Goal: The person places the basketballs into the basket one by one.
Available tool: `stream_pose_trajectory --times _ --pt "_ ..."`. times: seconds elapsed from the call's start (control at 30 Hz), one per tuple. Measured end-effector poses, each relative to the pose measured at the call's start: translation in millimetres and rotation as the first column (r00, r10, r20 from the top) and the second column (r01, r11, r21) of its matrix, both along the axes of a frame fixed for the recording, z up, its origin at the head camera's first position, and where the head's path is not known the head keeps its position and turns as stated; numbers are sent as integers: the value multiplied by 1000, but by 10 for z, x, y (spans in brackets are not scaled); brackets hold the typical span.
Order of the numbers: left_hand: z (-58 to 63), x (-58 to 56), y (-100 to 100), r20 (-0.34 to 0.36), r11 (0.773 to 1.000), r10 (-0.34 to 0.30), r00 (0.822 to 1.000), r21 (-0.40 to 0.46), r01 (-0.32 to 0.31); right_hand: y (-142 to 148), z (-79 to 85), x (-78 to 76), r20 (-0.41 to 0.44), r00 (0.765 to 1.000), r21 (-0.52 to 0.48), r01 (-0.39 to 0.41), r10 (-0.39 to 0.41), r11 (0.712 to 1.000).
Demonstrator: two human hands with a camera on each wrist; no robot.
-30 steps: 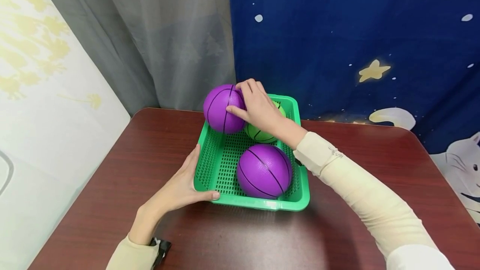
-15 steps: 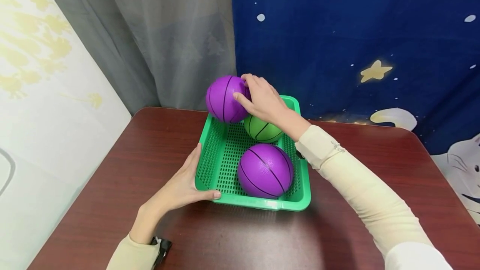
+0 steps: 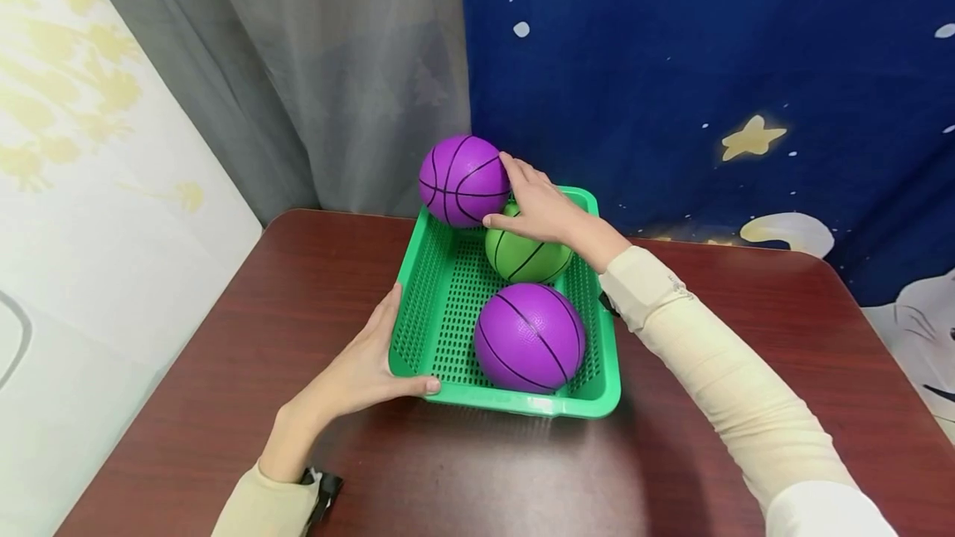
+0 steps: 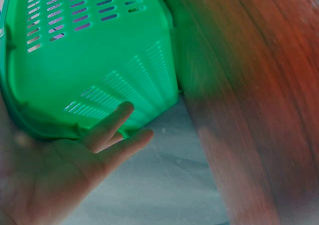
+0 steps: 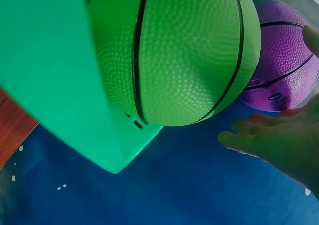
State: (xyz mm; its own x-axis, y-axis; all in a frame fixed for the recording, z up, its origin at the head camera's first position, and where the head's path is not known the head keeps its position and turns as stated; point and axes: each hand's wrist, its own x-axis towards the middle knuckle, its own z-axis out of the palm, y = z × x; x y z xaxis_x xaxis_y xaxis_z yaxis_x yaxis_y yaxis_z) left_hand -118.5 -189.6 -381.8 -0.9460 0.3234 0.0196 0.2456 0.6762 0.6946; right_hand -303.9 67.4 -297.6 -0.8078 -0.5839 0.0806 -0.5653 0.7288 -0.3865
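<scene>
A green plastic basket [image 3: 433, 305] stands on the table. My left hand [image 3: 358, 367] rests against its near left corner, thumb along the front rim and straight fingers along the left wall, as the left wrist view also shows [image 4: 65, 175]. Inside lie a purple ball [image 3: 530, 338] at the near right and a green ball [image 3: 525, 255] behind it, both with black basketball lines. Another purple ball [image 3: 458, 181] sits high at the basket's back left corner. Straight fingers of my right hand [image 3: 540, 205] touch its right side; what bears its underside is hidden.
The basket stands on a dark red-brown wooden table [image 3: 313, 288]. A grey curtain [image 3: 366, 81] and a blue curtain [image 3: 634, 81] with stars hang close behind the table's back edge. A white patterned panel [image 3: 89, 214] is at the left.
The upper purple ball has moved back and slightly right, turning so different black lines show. My right hand has moved a little right with it, fingers straighter. The left hand stays put.
</scene>
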Motion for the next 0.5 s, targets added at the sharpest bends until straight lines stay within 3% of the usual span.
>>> stream_pose_trajectory --times 0.27,0.5 --pt "10 -19 21 3 1000 -8 1000 5 8 166 -8 41 -16 1000 9 21 -21 1000" --pt "-12 -41 25 -6 1000 -14 1000 4 14 505 -94 179 -117 991 43 71 -65 997"
